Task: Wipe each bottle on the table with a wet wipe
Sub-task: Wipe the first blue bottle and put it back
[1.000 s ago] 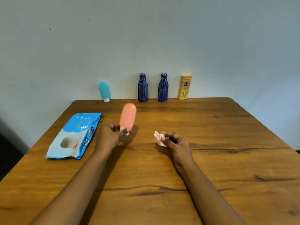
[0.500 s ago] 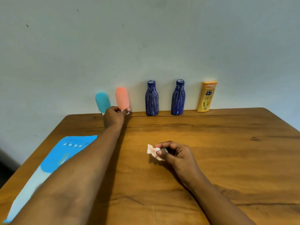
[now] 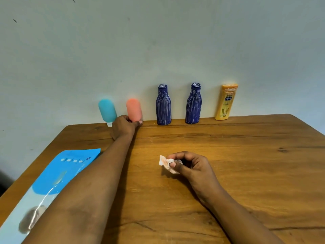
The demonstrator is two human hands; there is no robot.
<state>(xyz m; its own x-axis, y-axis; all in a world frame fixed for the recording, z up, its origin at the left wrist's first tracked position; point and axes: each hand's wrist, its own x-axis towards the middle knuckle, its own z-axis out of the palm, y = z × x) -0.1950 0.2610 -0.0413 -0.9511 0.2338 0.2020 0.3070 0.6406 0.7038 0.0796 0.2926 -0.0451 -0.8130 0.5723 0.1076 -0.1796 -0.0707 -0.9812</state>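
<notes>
Since a second ago the pink bottle [image 3: 134, 110] has gone from mid-table to the back row, and over the last half second it has barely shifted. I see my left hand [image 3: 123, 127] reaching far up the frame, its fingers curled round the lower end of that bottle. The hand hides the base, so I cannot tell whether it is resting on the table [image 3: 246, 164].

The pink bottle stands between the teal bottle [image 3: 107, 110] on its left and the first dark blue bottle [image 3: 163, 106] on its right, close to the teal one but not touching it. Further right in the row are the second dark blue bottle [image 3: 193, 104] and then the yellow bottle [image 3: 226, 103], all upright against the wall at the table's far edge.

My right hand [image 3: 191, 166] rests on the table at centre frame, well apart from the row. It pinches the crumpled wet wipe [image 3: 167, 163] between thumb and fingertips, and the wipe sticks out to the left of the fingers.

A blue wipes pack [image 3: 58, 175] lies flat along the lower left of the frame, partly hidden under my left forearm.
</notes>
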